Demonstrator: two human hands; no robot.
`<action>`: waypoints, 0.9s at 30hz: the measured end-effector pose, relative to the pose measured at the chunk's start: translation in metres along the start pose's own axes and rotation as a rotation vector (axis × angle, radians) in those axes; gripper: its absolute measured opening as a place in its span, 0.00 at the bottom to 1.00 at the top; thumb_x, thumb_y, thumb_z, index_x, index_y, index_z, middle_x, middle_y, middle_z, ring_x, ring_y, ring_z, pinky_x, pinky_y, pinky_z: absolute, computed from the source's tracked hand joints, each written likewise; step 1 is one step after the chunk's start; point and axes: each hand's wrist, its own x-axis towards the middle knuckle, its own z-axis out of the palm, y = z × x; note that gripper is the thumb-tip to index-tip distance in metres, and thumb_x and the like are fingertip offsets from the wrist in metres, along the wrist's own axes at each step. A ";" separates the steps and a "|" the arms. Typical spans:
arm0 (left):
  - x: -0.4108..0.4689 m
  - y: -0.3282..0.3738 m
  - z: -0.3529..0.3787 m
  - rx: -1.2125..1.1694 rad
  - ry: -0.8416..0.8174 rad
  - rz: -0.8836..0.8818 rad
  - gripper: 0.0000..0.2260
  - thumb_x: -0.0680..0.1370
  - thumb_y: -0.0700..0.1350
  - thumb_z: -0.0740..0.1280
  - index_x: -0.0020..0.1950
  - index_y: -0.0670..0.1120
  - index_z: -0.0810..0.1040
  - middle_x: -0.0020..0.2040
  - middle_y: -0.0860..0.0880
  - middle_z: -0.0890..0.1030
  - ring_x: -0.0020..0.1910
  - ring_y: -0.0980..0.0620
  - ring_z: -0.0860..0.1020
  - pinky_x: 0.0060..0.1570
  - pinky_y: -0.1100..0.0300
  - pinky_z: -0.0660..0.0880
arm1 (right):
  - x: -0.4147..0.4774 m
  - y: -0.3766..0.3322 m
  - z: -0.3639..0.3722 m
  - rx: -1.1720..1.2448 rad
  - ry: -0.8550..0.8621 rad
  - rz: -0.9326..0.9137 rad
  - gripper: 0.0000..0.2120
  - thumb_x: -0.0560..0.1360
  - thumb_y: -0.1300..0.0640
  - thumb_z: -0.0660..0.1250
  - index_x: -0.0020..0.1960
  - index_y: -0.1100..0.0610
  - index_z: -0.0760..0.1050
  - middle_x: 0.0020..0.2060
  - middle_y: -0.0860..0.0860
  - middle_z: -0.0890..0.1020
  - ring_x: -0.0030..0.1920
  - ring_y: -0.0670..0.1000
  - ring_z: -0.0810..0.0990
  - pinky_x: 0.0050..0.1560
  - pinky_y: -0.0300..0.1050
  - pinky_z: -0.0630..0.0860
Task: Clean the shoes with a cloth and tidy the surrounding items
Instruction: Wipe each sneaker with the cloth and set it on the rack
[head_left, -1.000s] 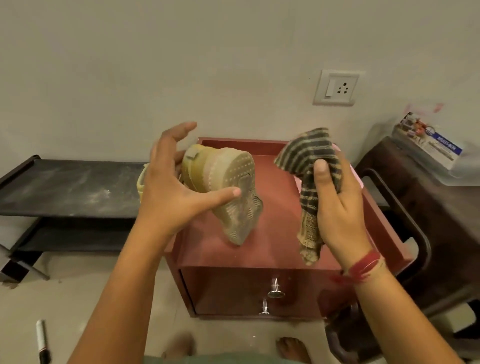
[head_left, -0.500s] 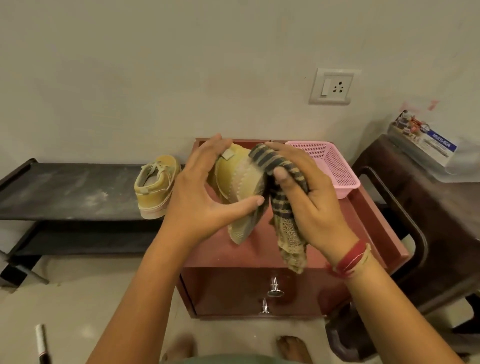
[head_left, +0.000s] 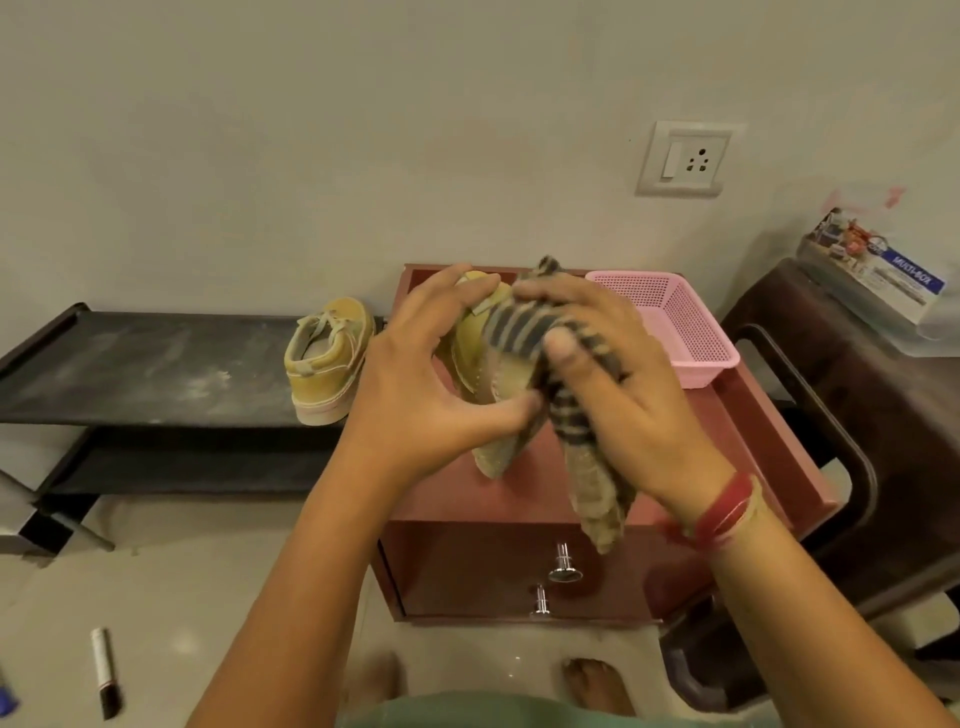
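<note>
- Risk, as we judge it: a hard rub could twist the shoe (head_left: 467, 353) out of our left hand (head_left: 426, 384) and drop it on the worktop (head_left: 519, 499); the cloth's (head_left: 524, 332) hanging tail could snag.
- Left fingers (head_left: 439, 285) curl round the shoe, held toe-down above the worktop; our right hand (head_left: 628, 400) clasps the striped cloth against its sole.
- The shoe looks yellow, its pale sole grimy; its mate (head_left: 327, 358) sits on the black shelf (head_left: 156, 364).
</note>
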 end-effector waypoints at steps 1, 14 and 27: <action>0.000 0.000 0.000 -0.011 0.000 -0.012 0.35 0.61 0.55 0.75 0.67 0.54 0.74 0.70 0.55 0.70 0.70 0.62 0.67 0.67 0.51 0.71 | 0.003 0.003 -0.003 0.124 0.064 0.078 0.16 0.78 0.44 0.58 0.55 0.53 0.76 0.55 0.49 0.79 0.61 0.47 0.76 0.64 0.43 0.69; -0.007 -0.006 -0.009 -0.022 -0.066 0.058 0.34 0.62 0.54 0.75 0.67 0.53 0.73 0.70 0.57 0.69 0.70 0.63 0.65 0.63 0.63 0.71 | -0.016 -0.006 0.006 -0.033 -0.028 -0.044 0.12 0.77 0.52 0.58 0.54 0.52 0.78 0.54 0.49 0.80 0.61 0.46 0.74 0.65 0.43 0.65; -0.010 -0.013 -0.014 -0.108 -0.035 0.008 0.33 0.62 0.54 0.77 0.66 0.53 0.74 0.71 0.57 0.69 0.70 0.56 0.68 0.60 0.49 0.76 | -0.019 0.012 0.009 0.365 0.049 0.214 0.16 0.77 0.46 0.59 0.58 0.53 0.76 0.57 0.50 0.80 0.61 0.50 0.77 0.62 0.52 0.71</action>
